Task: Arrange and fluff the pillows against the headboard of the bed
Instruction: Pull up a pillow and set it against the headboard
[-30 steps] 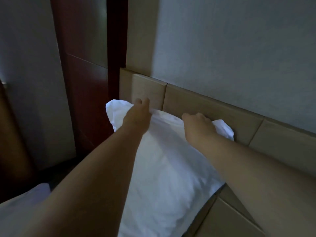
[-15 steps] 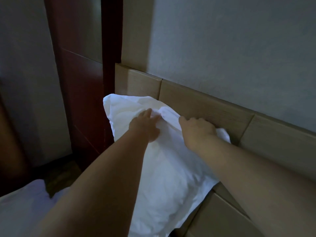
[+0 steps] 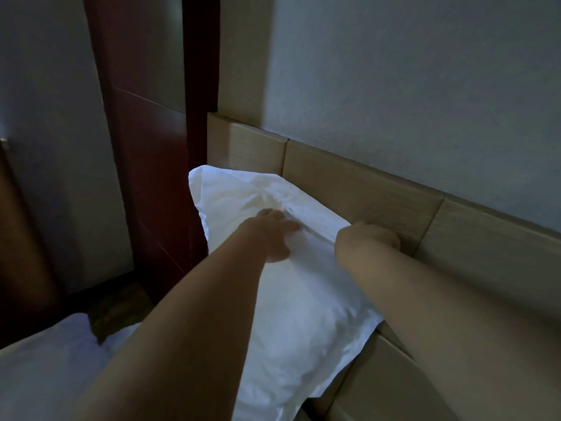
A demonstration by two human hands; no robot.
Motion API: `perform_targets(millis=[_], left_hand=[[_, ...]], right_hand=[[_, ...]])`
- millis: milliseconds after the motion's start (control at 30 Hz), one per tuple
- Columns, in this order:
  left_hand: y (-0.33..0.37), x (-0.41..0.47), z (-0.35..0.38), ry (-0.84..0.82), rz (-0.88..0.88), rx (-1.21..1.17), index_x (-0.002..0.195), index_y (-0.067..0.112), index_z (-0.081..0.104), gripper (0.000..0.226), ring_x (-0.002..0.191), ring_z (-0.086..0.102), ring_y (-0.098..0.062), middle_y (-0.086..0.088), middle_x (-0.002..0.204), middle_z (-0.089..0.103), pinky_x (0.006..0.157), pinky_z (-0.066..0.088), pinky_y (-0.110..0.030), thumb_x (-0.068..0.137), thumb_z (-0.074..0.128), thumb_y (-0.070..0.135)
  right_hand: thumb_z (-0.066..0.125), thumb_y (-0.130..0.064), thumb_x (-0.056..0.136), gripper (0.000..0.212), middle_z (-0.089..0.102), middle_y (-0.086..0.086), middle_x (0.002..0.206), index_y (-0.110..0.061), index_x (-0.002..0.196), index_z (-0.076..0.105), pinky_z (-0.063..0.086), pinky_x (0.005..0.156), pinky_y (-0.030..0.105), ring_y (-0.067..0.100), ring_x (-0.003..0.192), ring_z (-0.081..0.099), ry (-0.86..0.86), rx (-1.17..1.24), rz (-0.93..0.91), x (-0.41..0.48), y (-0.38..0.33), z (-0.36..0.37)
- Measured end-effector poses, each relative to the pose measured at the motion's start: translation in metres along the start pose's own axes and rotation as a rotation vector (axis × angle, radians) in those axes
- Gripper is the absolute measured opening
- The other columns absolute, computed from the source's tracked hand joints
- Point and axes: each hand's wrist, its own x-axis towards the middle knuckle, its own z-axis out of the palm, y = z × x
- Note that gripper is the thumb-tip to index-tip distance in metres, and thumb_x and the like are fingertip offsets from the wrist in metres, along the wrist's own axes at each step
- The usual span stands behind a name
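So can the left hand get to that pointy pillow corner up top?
Probably yes: the left hand already rests on the white fabric pillow, and nothing lies between it and the top corner.

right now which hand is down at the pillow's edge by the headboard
The right hand, curled at the pillow's edge by the headboard. The left hand lies out on the pillow's front face, fingers extended.

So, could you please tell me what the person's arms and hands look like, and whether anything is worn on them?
Both forearms are bare up to the frame edge: no sleeve shows. The left hand and right hand wear no gloves, and I see no watch, bracelet or ring, though the dim light and hidden fingers could conceal a ring. No marks stand out.
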Motion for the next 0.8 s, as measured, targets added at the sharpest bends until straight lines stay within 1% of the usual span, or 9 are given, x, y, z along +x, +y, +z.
perform_targets(millis=[33,133,200,267,400,500,633,767,800], left_hand=[[0.002,-0.003,-0.001,0.018,0.008,0.008,0.145,0.037,0.035,0.065,0.144,0.019,-0.023,0.002,0.151,0.030,0.115,0.028,-0.046,0.085,0.056,0.030],[0.008,-0.014,-0.006,0.068,0.015,0.025,0.141,0.033,0.042,0.057,0.138,0.029,-0.023,0.001,0.145,0.038,0.112,0.032,-0.042,0.085,0.056,0.028],[0.016,-0.020,-0.011,0.092,0.008,0.030,0.139,0.032,0.044,0.054,0.136,0.032,-0.022,0.001,0.144,0.038,0.110,0.034,-0.040,0.086,0.056,0.026],[0.031,-0.028,-0.020,0.121,0.014,0.043,0.139,0.033,0.043,0.055,0.135,0.034,-0.022,0.001,0.144,0.038,0.108,0.036,-0.040,0.086,0.056,0.025],[0.079,-0.042,-0.039,0.129,0.041,0.031,0.135,0.027,0.046,0.051,0.128,0.043,-0.023,-0.001,0.135,0.047,0.101,0.042,-0.040,0.085,0.054,0.024],[0.117,-0.067,-0.054,0.114,-0.007,0.031,0.130,0.023,0.050,0.046,0.120,0.053,-0.024,-0.001,0.127,0.053,0.093,0.047,-0.037,0.084,0.054,0.025],[0.163,-0.129,-0.073,0.064,-0.014,0.150,0.134,0.028,0.048,0.046,0.125,0.047,-0.022,0.000,0.134,0.048,0.098,0.043,-0.035,0.089,0.052,0.018],[0.221,-0.209,-0.075,-0.005,-0.121,0.187,0.131,0.028,0.049,0.042,0.123,0.049,-0.020,0.002,0.132,0.051,0.100,0.041,-0.034,0.090,0.050,0.019],[0.234,-0.228,-0.074,-0.019,-0.139,0.190,0.129,0.028,0.050,0.040,0.121,0.050,-0.020,0.002,0.130,0.052,0.099,0.042,-0.033,0.090,0.051,0.019]], right_hand=[[0.044,-0.020,0.095,0.048,0.035,0.016,0.146,-0.011,0.142,0.039,0.036,0.104,0.051,0.037,0.132,0.035,0.049,-0.035,-0.010,-0.002,0.001,0.002],[0.046,-0.025,0.093,0.042,0.042,0.011,0.139,-0.016,0.134,0.048,0.027,0.107,0.046,0.031,0.130,0.035,0.343,-0.150,-0.137,-0.006,0.008,0.003],[0.048,-0.022,0.092,0.037,0.045,0.009,0.134,-0.017,0.128,0.053,0.029,0.105,0.043,0.029,0.126,0.038,0.498,-0.104,-0.234,-0.013,0.014,-0.001],[0.046,-0.019,0.093,0.033,0.048,0.009,0.131,-0.016,0.125,0.055,0.032,0.103,0.040,0.028,0.124,0.040,0.573,-0.046,-0.299,-0.023,0.020,-0.006],[0.050,-0.025,0.093,0.035,0.053,0.010,0.129,-0.013,0.126,0.055,0.038,0.100,0.037,0.028,0.121,0.047,0.535,0.147,-0.338,-0.051,0.040,-0.013],[0.054,-0.016,0.090,0.032,0.056,0.009,0.125,-0.015,0.122,0.059,0.045,0.091,0.036,0.029,0.117,0.053,0.524,0.244,-0.390,-0.075,0.068,-0.009],[0.048,-0.013,0.088,0.031,0.059,0.005,0.117,-0.023,0.115,0.059,0.045,0.076,0.030,0.028,0.104,0.059,0.425,0.386,-0.511,-0.129,0.122,0.010],[0.044,-0.012,0.086,0.023,0.051,0.000,0.111,-0.034,0.088,0.050,0.039,0.061,0.022,0.024,0.088,0.055,0.327,0.422,-0.615,-0.198,0.172,0.042],[0.043,-0.013,0.086,0.022,0.050,-0.002,0.112,-0.035,0.087,0.048,0.041,0.061,0.022,0.023,0.090,0.056,0.297,0.432,-0.636,-0.213,0.179,0.051]])
